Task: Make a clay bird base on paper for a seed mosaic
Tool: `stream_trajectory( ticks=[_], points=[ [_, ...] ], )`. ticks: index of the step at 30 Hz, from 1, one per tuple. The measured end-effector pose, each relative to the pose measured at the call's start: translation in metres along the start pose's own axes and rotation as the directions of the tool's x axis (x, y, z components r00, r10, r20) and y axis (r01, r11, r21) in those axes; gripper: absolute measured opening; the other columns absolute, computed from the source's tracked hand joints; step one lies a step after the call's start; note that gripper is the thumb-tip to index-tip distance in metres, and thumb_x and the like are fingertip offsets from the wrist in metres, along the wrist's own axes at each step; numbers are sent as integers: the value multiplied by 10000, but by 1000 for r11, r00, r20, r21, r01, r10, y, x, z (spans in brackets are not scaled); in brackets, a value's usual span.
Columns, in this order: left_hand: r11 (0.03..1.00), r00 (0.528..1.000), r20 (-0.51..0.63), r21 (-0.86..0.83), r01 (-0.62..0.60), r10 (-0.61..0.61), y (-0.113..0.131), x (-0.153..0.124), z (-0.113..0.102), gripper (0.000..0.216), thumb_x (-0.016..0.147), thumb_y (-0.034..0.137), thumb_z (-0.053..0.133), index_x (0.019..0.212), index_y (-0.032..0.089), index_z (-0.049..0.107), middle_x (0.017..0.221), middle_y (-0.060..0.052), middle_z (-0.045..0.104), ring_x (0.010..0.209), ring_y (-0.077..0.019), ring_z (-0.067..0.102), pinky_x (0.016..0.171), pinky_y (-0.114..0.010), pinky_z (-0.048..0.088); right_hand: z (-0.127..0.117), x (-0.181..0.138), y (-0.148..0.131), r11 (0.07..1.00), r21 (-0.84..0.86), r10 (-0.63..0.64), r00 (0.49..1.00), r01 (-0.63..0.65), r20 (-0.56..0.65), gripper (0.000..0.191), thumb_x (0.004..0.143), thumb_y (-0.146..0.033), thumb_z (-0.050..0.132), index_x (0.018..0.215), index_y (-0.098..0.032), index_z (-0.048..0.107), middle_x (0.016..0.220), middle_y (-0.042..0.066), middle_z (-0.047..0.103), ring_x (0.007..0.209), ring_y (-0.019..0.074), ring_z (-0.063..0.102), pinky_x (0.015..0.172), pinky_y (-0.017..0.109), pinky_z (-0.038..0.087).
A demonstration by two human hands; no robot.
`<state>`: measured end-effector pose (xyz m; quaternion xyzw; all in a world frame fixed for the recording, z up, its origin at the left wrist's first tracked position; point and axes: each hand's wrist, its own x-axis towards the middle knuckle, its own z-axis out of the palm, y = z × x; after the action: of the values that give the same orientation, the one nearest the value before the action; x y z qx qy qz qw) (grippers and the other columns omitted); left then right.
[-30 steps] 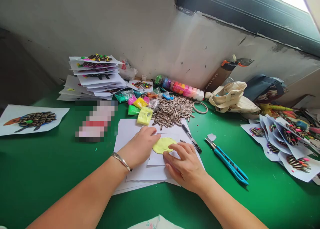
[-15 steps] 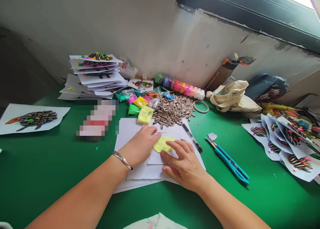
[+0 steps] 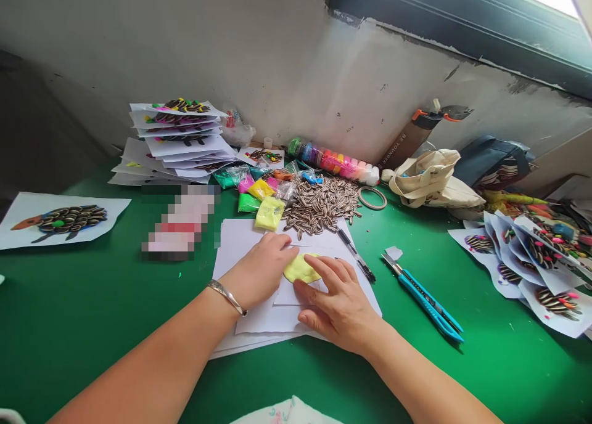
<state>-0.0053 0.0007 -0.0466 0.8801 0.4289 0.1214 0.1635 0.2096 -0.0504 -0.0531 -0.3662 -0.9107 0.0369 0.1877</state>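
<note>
A flattened oval of yellow modelling clay (image 3: pixel 300 269) lies on a small sheet of white paper (image 3: pixel 287 296), on top of larger white sheets (image 3: pixel 231 245). My left hand (image 3: pixel 259 267) rests at the clay's left side, its fingertips at the edge and on the paper. From the right, my right hand (image 3: pixel 335 297) reaches over the clay with fingers spread, the fingertips touching its surface and lower edge. Part of the clay is hidden beneath the right fingers. Just beyond the hands sit a yellow clay packet (image 3: pixel 269 213) and a heap of striped sunflower seeds (image 3: pixel 319 205).
Right of the paper lie a pen (image 3: pixel 356 254) and a blue utility knife (image 3: pixel 423 301) with its blade out. A tape roll (image 3: pixel 372 198) is by the seeds. Stacked seed pictures (image 3: pixel 185 140) stand back left; another turtle picture (image 3: pixel 65 220) lies far left. A cloth bag (image 3: pixel 425 177) is behind.
My right hand has shifted very slightly left over the clay. The left hand stays in place.
</note>
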Motion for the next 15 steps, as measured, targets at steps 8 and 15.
stream_trajectory(
  ticks=[8, 15],
  points=[
    [1000, 1000, 11, -2, -14, 14, 0, 1, -1, 409, 809, 8, 427, 1126, 195, 606, 1066, -91, 519, 1014, -240, 473, 864, -357, 470, 1, 1, 2, 1000, 8, 0, 1000, 0, 20, 400, 900, -479, 536, 1242, -280, 591, 1493, 120, 367, 1321, 337, 354, 1029, 558, 322],
    [997, 1000, 9, -69, -25, 25, -4, 1, -2, 351, 847, 32, 416, 1087, 197, 612, 1063, -74, 525, 1001, -217, 484, 864, -327, 456, 3, -3, 3, 1000, -24, 16, 998, -14, 55, 474, 890, -500, 548, 1327, -320, 530, 1526, 103, 325, 1368, 348, 306, 1079, 596, 263]
  ],
)
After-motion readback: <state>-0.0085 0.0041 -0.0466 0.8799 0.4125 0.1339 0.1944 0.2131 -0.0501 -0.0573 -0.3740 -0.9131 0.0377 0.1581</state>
